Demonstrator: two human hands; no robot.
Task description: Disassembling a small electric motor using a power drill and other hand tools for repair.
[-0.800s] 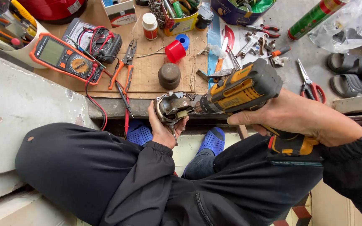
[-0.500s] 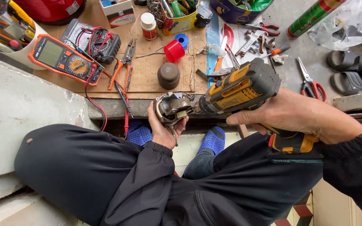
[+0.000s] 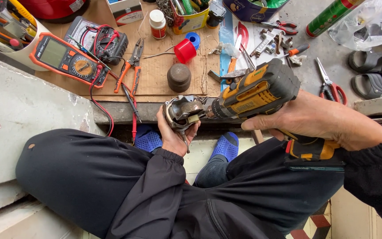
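— Cardboard-covered worktop (image 3: 155, 77) over a concrete ledge, crowded with tools. Counted?

— One orange multimeter (image 3: 65, 59), one red cap (image 3: 185, 50), one dark round weight (image 3: 178, 77), two sandals (image 3: 374, 73) off to the side.

— In the way?

— Only black-trousered knees below; blue shoes underneath.

— And the hands?

— Left hand (image 3: 173, 132) cupped under one grey metal part (image 3: 183, 111), held above the lap. Right hand (image 3: 315, 119) wrapped tight round one yellow drill (image 3: 257, 90), bit touching the part.

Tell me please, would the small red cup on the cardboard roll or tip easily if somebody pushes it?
The red cup already lies on its side on the cardboard, so it would probably roll. It looks like thin plastic, likely light, so a slight nudge may move it.
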